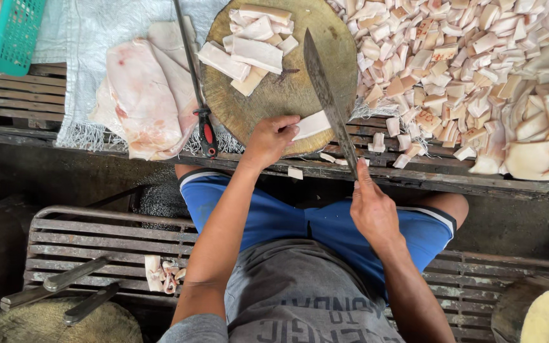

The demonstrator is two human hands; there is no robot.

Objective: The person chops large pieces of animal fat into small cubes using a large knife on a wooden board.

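Left hand [269, 138]: fingers curl down onto a pale strip of pork skin [312, 124] at the near edge of the round chopping block [287, 95]. Right hand [371, 209]: fingers close around the handle of the long knife [328, 98]. The blade runs diagonally away, just right of the strip.

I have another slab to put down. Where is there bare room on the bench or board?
Bare slats lie left of the cloth, below the basket. The board is free at its middle, between the cut strips and the left hand. Right of the knife, cubes crowd everything.
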